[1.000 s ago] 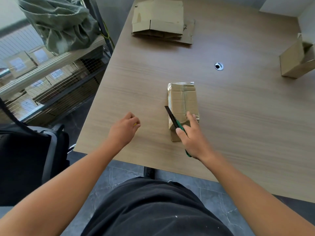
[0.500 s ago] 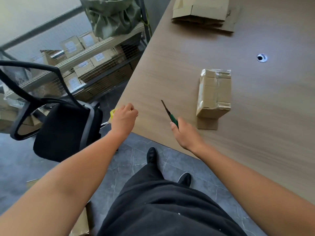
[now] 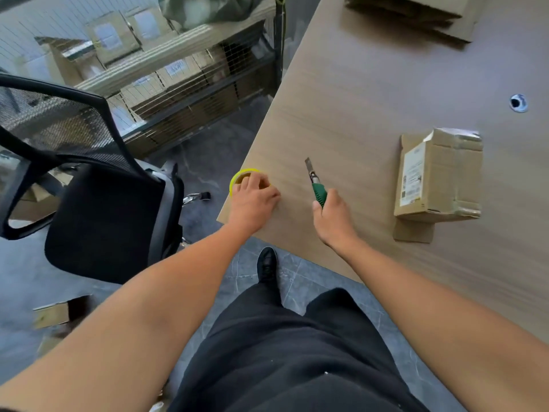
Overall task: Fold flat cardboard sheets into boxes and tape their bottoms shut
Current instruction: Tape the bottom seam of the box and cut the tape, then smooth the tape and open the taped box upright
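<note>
Hands first: my left hand (image 3: 252, 197) is curling over a yellow tape roll (image 3: 237, 177) and gripping it right at the corner of the table (image 3: 356, 99), with the fingers covering most of the roll. My right hand (image 3: 332, 215) is sitting just beside it, fist wrapping the green handle of a utility knife (image 3: 315, 181) with the blade sticking out and pointing away from me. I can't tell from my feed whether the blade is touching the wood.

The folded box (image 3: 439, 176) is lying on its side off to the right of the knife hand, clear of both hands. Shiny tape is showing on both its ends, a printed label is facing left, and one flap is poking out flat on the table at the near end. Way out beyond the right hand, a stack of flat cardboard sheets (image 3: 416, 16) is waiting at the far edge. Left of the tape hand, off the table, a black mesh chair (image 3: 98, 209) is standing on the floor.
</note>
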A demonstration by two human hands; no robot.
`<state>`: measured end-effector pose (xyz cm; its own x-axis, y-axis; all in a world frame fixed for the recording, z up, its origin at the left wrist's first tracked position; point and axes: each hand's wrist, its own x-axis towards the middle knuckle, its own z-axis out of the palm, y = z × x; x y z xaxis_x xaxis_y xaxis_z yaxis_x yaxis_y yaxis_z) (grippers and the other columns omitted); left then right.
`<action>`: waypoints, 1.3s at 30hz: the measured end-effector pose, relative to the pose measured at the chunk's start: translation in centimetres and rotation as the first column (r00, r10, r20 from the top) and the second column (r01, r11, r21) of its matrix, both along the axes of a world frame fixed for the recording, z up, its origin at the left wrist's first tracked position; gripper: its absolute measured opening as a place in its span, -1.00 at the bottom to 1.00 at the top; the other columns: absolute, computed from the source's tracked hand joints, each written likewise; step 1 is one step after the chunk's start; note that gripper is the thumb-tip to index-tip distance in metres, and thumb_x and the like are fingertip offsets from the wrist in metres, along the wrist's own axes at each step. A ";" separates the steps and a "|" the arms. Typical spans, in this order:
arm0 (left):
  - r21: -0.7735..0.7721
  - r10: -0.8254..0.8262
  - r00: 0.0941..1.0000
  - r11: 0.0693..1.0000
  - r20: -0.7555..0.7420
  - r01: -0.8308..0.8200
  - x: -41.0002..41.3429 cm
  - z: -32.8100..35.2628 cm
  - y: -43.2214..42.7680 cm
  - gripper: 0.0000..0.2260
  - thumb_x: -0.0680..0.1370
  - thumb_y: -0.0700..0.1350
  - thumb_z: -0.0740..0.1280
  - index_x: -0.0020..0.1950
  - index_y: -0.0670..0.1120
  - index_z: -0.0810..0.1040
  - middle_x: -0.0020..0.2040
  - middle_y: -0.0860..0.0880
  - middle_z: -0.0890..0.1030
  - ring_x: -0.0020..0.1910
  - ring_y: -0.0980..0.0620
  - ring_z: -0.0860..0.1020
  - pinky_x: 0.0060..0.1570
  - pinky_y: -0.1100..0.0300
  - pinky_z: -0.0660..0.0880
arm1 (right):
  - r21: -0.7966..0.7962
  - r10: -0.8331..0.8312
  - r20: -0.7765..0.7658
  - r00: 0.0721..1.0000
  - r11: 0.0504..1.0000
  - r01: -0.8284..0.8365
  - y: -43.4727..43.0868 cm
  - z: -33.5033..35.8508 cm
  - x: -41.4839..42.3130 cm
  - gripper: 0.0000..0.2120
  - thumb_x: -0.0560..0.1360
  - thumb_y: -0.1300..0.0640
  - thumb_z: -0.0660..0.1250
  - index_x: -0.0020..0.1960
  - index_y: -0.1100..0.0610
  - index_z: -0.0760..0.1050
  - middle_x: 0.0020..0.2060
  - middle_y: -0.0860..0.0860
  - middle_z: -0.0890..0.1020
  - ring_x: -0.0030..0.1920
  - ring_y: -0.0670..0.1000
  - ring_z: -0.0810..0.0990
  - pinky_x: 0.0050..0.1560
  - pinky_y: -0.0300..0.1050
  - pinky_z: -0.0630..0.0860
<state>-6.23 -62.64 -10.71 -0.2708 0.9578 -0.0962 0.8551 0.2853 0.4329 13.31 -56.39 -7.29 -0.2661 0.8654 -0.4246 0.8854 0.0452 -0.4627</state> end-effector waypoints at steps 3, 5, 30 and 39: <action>0.038 -0.047 0.999 0.998 0.001 0.047 -0.6 -0.4 0.0 -0.87 0.56 0.06 0.38 -0.04 0.08 0.71 0.09 -0.05 0.48 0.09 -0.17 0.48 0.10 -0.06 0.31 | 0.065 0.047 0.107 0.993 0.996 -0.054 -0.5 -1.4 0.0 -0.62 0.65 0.02 0.21 0.33 0.27 0.31 0.21 0.23 0.41 0.15 0.24 0.38 0.19 0.09 0.33; 0.103 -0.061 0.998 0.993 -0.023 0.063 -0.5 -0.8 -0.1 -0.91 0.54 0.03 0.41 -0.06 0.11 0.72 0.06 -0.05 0.49 0.02 -0.15 0.50 0.05 -0.07 0.34 | 0.106 0.063 0.158 0.985 0.991 -0.080 -0.8 -2.0 -0.2 -0.59 0.64 0.02 0.23 0.35 0.27 0.31 0.23 0.24 0.39 0.15 0.25 0.36 0.21 0.09 0.32; 0.146 -0.158 0.976 0.980 0.153 0.136 9.9 8.0 9.3 -0.58 0.63 0.12 0.26 0.46 0.03 0.42 0.53 0.04 0.34 0.60 -0.05 0.10 0.51 -0.05 0.08 | 0.484 -0.110 -0.242 0.964 0.847 0.218 4.9 8.3 10.9 -0.49 0.61 -0.01 0.15 0.44 0.28 0.39 0.47 0.17 0.39 0.56 0.17 0.18 0.57 0.05 0.12; 0.135 -0.406 0.905 0.911 0.131 0.389 22.8 11.2 20.9 -0.53 0.71 0.02 0.08 0.62 -0.04 0.18 0.64 0.02 0.12 0.63 -0.01 -0.09 0.55 0.13 -0.21 | 0.414 -0.004 -0.048 0.999 0.910 0.023 15.3 8.7 23.0 -0.43 0.65 -0.02 0.06 0.57 0.25 0.21 0.58 0.17 0.21 0.61 0.15 0.06 0.59 0.09 0.06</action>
